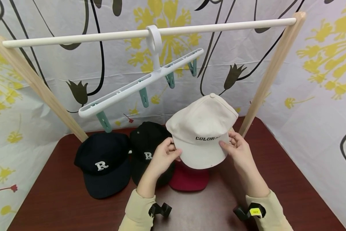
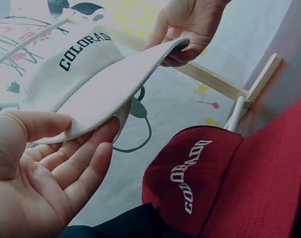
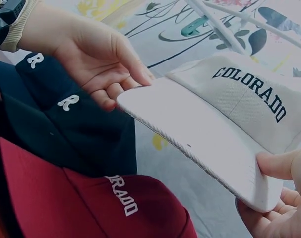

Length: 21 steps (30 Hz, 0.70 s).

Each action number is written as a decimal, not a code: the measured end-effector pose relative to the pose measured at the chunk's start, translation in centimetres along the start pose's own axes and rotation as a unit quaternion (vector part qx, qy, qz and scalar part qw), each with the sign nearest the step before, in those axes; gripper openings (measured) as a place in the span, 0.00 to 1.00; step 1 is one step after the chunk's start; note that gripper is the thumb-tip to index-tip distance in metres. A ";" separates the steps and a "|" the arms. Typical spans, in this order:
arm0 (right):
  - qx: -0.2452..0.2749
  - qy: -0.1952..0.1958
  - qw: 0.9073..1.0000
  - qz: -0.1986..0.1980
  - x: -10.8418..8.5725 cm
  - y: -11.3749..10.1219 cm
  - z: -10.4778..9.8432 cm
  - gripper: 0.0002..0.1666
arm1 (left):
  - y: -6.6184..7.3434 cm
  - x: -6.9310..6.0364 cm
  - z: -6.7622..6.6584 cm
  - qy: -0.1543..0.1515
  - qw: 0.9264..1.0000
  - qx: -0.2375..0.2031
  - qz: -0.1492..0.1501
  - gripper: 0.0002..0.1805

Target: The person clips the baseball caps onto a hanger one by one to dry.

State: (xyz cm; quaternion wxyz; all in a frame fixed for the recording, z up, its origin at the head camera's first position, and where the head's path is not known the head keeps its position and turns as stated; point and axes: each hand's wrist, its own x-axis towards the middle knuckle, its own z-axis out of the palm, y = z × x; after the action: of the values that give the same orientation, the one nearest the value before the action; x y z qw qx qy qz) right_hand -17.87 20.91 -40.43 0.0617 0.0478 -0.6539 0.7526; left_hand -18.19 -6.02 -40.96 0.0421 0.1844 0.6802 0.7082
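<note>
A white baseball cap [image 1: 203,123] with dark COLORADO lettering is held up above the table, brim toward me. My left hand [image 1: 164,157] pinches one side of its brim, thumb on top and fingers beneath. On the opposite side of the brim, my right hand [image 1: 240,152] pinches it the same way; both grips show in the right wrist view. Below the white cap lies a red cap [image 2: 190,183], also lettered COLORADO, its crown mostly hidden in the head view. A black cap [image 1: 148,138] and a navy cap [image 1: 103,154], each with a white R, lie to the left.
Over the table [image 1: 60,199] a white rod [image 1: 219,27] spans two wooden posts [image 1: 272,73]. From it hangs a white hanger [image 1: 126,91] carrying several teal clips [image 1: 144,97], tilted down to the left. A flowered cloth [image 1: 320,128] stands behind.
</note>
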 end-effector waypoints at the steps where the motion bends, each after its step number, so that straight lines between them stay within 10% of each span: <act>1: 0.002 0.001 1.000 -0.002 0.1 -0.1 0.1 0.18 | 0.0 0.0 -0.1 0.002 1.000 0.000 -0.001 0.11; 21: 0.053 -0.016 0.998 -0.032 1.3 -0.6 2.4 0.18 | 0.7 -0.1 -1.1 0.052 0.999 -0.005 0.006 0.14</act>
State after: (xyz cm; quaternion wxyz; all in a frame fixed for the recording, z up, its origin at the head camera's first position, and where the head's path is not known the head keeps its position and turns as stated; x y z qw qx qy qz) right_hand -19.06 18.66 -39.31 0.0729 0.0837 -0.6117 0.7833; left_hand -18.27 -7.13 -40.26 0.0032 0.1517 0.6769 0.7202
